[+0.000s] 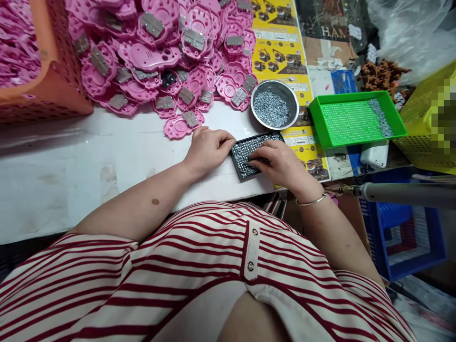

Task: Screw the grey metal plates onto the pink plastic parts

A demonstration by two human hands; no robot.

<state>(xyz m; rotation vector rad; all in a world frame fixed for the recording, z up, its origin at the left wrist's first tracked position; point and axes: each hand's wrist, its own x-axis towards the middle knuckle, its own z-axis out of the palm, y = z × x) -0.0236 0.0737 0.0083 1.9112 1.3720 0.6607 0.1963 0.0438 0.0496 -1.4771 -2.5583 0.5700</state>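
A small black tray (245, 159) filled with rows of tiny metal screws lies on the table before me. My left hand (211, 149) is at its upper left corner, thumb and forefinger pressed together; whatever they pinch is too small to make out. Over the tray's right part reaches my right hand (280, 164), fingertips closed down among the screws, and what they hold is hidden. Just behind stands a round metal bowl (274, 124) of loose screws. Closest to my left hand lies a pink plastic part (178, 126) with a metal plate on it.
A large heap of pink plastic parts (160, 54) covers the back of the table. At the left stands an orange basket (67, 90) full of pink pieces. To the right are a green tray (342, 141) with more screws, a yellow basket (420, 111) and a powered screwdriver (399, 194).
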